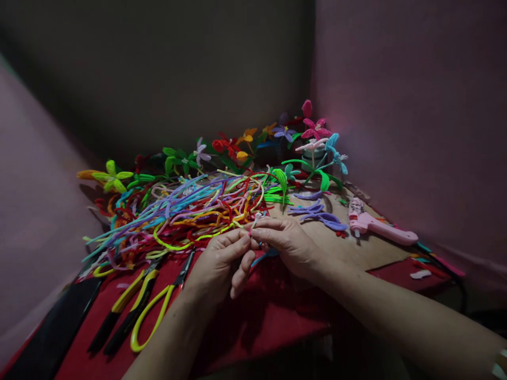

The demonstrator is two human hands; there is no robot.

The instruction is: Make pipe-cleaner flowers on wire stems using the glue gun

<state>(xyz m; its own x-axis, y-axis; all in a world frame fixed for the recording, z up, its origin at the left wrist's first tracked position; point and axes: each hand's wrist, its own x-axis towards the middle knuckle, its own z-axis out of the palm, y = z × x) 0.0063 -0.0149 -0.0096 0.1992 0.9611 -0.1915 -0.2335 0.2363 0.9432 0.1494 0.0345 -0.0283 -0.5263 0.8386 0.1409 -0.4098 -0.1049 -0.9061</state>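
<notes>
Near the middle of the table, my left hand point(225, 258) and my right hand point(291, 243) meet with fingertips pinched together. Between them is a thin pipe-cleaner stem point(254, 224) with a small whitish tuft at its top and a pinkish spot at the fingertips. Its lower part is hidden by my fingers. Just beyond my hands lies a heap of loose pipe cleaners point(186, 206) in many colours. Purple looped petals point(325, 219) rest on cardboard, to the right of and beyond my right hand.
Yellow-and-black pliers point(132, 301) and yellow-handled scissors point(152, 316) lie left on the red tabletop point(273, 316). A pink glue gun point(380, 227) rests right on the cardboard point(356, 253). Finished pipe-cleaner flowers point(227, 145) line the back, before the walls. A black strip point(59, 327) is at left.
</notes>
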